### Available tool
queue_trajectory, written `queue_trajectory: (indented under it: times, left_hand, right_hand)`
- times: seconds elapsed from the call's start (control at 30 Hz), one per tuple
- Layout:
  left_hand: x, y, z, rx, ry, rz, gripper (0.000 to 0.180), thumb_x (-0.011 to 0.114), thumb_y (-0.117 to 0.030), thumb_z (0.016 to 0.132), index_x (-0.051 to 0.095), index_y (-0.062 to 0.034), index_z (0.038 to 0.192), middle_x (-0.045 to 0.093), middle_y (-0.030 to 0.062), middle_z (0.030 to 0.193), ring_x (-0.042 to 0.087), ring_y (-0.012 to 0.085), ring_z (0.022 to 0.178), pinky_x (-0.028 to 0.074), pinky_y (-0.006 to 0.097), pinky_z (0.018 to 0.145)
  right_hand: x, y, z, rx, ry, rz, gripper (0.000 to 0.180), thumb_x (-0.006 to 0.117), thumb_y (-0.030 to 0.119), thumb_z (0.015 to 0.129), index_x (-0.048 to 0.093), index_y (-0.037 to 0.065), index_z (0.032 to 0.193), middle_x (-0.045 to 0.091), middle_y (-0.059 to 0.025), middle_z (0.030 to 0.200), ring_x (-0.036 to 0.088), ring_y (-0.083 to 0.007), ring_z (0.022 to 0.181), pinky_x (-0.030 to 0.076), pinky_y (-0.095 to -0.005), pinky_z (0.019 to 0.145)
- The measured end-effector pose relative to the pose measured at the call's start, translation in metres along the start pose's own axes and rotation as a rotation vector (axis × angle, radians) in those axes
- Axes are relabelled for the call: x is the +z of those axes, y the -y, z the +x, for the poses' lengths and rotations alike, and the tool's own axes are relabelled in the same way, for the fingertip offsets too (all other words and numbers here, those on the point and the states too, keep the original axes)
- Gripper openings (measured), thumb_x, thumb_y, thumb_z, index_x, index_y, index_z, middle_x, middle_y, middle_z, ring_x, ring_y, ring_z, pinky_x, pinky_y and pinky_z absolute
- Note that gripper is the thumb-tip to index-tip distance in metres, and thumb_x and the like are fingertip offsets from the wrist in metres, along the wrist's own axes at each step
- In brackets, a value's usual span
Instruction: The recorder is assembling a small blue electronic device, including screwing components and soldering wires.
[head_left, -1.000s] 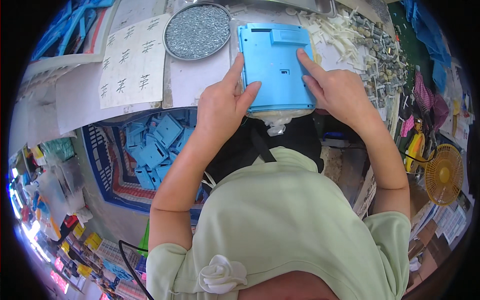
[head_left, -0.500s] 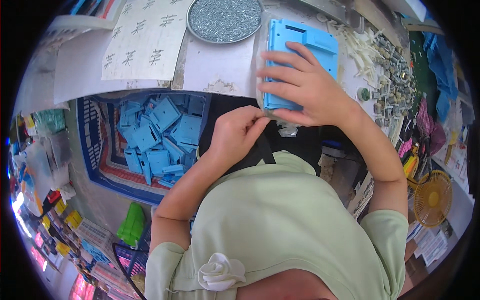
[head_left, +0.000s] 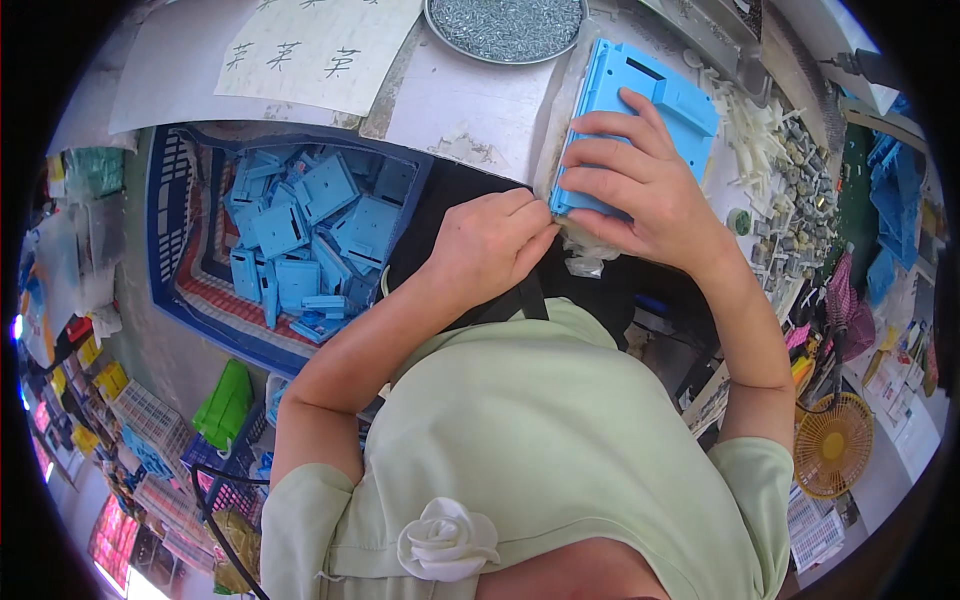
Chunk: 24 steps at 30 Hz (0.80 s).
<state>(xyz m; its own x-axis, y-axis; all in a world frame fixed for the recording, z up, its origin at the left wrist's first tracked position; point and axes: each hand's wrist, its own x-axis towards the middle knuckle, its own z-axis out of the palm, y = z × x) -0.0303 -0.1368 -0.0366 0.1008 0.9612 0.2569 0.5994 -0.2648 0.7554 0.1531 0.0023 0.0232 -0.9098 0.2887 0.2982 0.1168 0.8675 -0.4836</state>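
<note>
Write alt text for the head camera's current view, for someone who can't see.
A right hand spreads over a blue case at the edge of a worktable; the left hand, curled, is at the case's near left corner. Beyond sits a round tray of metal pieces; at left, a basket holds blue parts.

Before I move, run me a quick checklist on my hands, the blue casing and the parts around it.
1. Right hand on the blue casing: ok, fingers spread across its face.
2. Left hand gripping something: cannot tell, it is curled at the casing's near-left corner.
3. Metal tray away from both hands: ok.
4. White parts in order: not ok, strewn loosely.
5. Blue basket stocked: ok, blue pieces heaped inside.
</note>
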Motion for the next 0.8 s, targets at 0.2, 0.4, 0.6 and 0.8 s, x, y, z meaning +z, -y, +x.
queue_trajectory:
  times: [0.2, 0.4, 0.6, 0.8]
  left_hand:
    - [0.002, 0.000, 0.000, -0.023, -0.027, -0.085, 0.013, 0.075, -0.006, 0.083, 0.063, -0.0049, 0.085, 0.059, 0.0121, 0.076, 0.061, 0.0325, 0.069, 0.048, 0.041, 0.059]
    - [-0.061, -0.001, 0.035, -0.154, 0.398, -0.240, 0.014, 0.076, -0.018, 0.085, 0.070, -0.0062, 0.091, 0.065, 0.0094, 0.081, 0.066, 0.0251, 0.068, 0.052, 0.037, 0.061]
    - [-0.081, 0.065, 0.141, 0.127, -0.195, 0.480, 0.012, 0.075, -0.017, 0.084, 0.073, -0.0056, 0.089, 0.069, 0.0090, 0.085, 0.066, 0.0267, 0.077, 0.052, 0.039, 0.072]
    - [-0.078, 0.087, 0.149, 0.080, -0.050, 0.471, 0.012, 0.076, -0.022, 0.082, 0.075, -0.0108, 0.085, 0.069, 0.0060, 0.085, 0.067, 0.0288, 0.084, 0.051, 0.044, 0.076]
  right_hand:
    - [0.002, 0.001, 0.004, 0.021, 0.062, -0.062, 0.035, 0.081, 0.016, 0.072, 0.067, 0.012, 0.104, 0.063, -0.0023, 0.113, 0.057, -0.0270, 0.119, 0.035, -0.0588, 0.114]
    - [0.002, 0.005, 0.003, 0.070, 0.058, -0.091, 0.046, 0.081, 0.021, 0.070, 0.062, 0.011, 0.110, 0.061, -0.0073, 0.118, 0.056, -0.0286, 0.119, 0.038, -0.0549, 0.112]
    - [-0.004, 0.011, -0.004, 0.057, -0.126, -0.140, 0.053, 0.082, 0.023, 0.070, 0.062, 0.007, 0.116, 0.062, -0.0112, 0.115, 0.058, -0.0342, 0.113, 0.051, -0.0437, 0.095]
    - [-0.043, -0.010, 0.032, 0.165, -0.063, 0.001, 0.025, 0.077, 0.021, 0.082, 0.070, 0.008, 0.103, 0.066, -0.0112, 0.094, 0.063, -0.0329, 0.090, 0.054, -0.0431, 0.081]
